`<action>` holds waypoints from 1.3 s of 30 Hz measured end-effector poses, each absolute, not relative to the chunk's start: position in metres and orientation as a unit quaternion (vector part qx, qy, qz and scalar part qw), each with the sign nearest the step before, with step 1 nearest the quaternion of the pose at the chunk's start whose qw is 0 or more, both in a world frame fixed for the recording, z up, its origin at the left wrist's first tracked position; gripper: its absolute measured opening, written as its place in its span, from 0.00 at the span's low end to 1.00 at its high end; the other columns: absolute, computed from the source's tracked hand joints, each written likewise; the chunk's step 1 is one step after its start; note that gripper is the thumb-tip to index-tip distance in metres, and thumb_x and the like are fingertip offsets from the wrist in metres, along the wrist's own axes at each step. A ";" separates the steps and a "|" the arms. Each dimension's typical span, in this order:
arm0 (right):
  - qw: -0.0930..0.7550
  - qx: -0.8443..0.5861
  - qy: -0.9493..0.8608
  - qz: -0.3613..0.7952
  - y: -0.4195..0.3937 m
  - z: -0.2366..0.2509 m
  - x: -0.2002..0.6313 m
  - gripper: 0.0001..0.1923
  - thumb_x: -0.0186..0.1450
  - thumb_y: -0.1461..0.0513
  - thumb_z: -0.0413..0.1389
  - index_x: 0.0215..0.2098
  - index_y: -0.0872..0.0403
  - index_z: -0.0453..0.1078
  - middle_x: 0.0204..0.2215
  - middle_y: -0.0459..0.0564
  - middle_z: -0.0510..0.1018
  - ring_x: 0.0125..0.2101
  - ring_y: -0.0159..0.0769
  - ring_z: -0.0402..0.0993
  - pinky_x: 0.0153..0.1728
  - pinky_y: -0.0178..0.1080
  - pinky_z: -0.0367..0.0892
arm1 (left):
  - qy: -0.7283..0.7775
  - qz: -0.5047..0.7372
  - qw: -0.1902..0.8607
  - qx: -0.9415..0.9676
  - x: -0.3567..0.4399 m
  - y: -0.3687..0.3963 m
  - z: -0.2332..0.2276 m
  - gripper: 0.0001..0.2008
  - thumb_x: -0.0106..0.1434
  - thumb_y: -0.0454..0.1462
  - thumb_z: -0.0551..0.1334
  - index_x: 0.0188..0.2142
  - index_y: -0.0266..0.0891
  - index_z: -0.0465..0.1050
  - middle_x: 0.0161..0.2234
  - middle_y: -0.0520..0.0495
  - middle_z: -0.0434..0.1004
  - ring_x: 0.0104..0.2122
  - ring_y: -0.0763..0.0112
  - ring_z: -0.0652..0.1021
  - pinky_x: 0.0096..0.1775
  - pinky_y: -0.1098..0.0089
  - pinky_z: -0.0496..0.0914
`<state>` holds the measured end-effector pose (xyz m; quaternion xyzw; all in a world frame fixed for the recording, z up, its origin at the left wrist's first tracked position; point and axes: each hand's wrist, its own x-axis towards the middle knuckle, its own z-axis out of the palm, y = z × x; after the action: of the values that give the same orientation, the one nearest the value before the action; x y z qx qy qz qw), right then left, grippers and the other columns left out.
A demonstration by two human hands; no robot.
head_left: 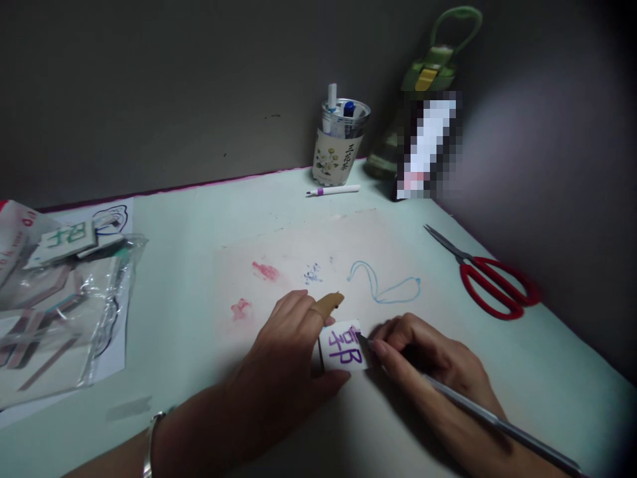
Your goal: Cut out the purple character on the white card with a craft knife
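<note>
My left hand [293, 352] is closed on a small white block [331, 362], gripping it between thumb and fingers. A purple Chinese character is drawn on its upper face. One finger of this hand wears a tan cover or bandage [326, 307]. With a pen-like grip, my right hand [432, 365] holds a craft knife [482, 411] with a slim silver handle. Its dark blade tip meets the block's top right corner, at the purple strokes. The block is above the stained pale area of the table mat [298, 232].
Red-handled scissors [478, 272] lie at right. At the back stand a cup of pens [338, 149], a green bottle [430, 73] and a blurred-out object [428, 146]. A purple marker [333, 191] lies before the cup. At left, a plastic bag [54, 325] and carved white pieces [64, 242] cover paper.
</note>
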<state>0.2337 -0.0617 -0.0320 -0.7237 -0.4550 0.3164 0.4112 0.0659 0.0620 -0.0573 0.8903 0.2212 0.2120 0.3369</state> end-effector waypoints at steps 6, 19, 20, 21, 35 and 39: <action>0.436 -0.723 -0.390 0.369 -0.061 -0.033 0.241 0.17 0.68 0.50 0.57 0.26 0.51 0.65 0.26 0.46 0.75 0.27 0.33 0.68 0.27 0.36 0.64 | 0.225 0.210 0.348 0.885 0.065 0.062 -0.057 0.39 0.50 0.32 0.71 0.61 0.38 0.62 0.45 0.44 0.76 0.51 0.49 0.71 0.53 0.48 0.71; 0.483 -0.707 -0.333 0.395 -0.052 -0.030 0.256 0.16 0.65 0.52 0.62 0.26 0.51 0.68 0.26 0.45 0.78 0.30 0.34 0.71 0.31 0.36 0.65 | 0.225 0.200 0.345 0.889 0.064 0.063 -0.059 0.38 0.52 0.34 0.70 0.61 0.40 0.61 0.46 0.44 0.77 0.52 0.48 0.72 0.56 0.44 0.68; 0.481 -0.706 -0.335 0.398 -0.052 -0.029 0.257 0.15 0.64 0.52 0.62 0.26 0.51 0.68 0.27 0.45 0.78 0.29 0.34 0.71 0.30 0.36 0.65 | 0.225 0.198 0.348 0.888 0.064 0.063 -0.059 0.37 0.53 0.34 0.69 0.61 0.40 0.61 0.46 0.43 0.77 0.52 0.48 0.72 0.56 0.44 0.68; 0.479 -0.704 -0.337 0.401 -0.053 -0.028 0.258 0.15 0.64 0.52 0.63 0.26 0.51 0.68 0.27 0.45 0.77 0.29 0.33 0.71 0.28 0.35 0.64 | 0.224 0.195 0.352 0.888 0.064 0.063 -0.058 0.37 0.53 0.34 0.69 0.61 0.40 0.61 0.46 0.43 0.77 0.52 0.48 0.72 0.57 0.44 0.67; 0.426 -0.734 -0.392 0.355 -0.055 -0.028 0.261 0.12 0.63 0.54 0.62 0.27 0.51 0.70 0.31 0.49 0.80 0.30 0.36 0.74 0.26 0.37 0.66 | 0.232 0.190 0.353 0.886 0.062 0.063 -0.059 0.38 0.53 0.33 0.71 0.62 0.42 0.61 0.49 0.44 0.77 0.53 0.49 0.72 0.60 0.42 0.64; 0.415 -0.709 -0.417 0.387 -0.056 -0.028 0.263 0.12 0.65 0.54 0.61 0.28 0.51 0.69 0.31 0.49 0.79 0.33 0.38 0.75 0.29 0.38 0.68 | 0.224 0.197 0.352 0.887 0.062 0.063 -0.059 0.39 0.52 0.33 0.71 0.62 0.42 0.60 0.48 0.45 0.77 0.52 0.50 0.74 0.61 0.42 0.63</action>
<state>0.2625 -0.0561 -0.0280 -0.7095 -0.4171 0.3874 0.4154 0.0620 0.0633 -0.0593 0.8873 0.2240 0.1966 0.3521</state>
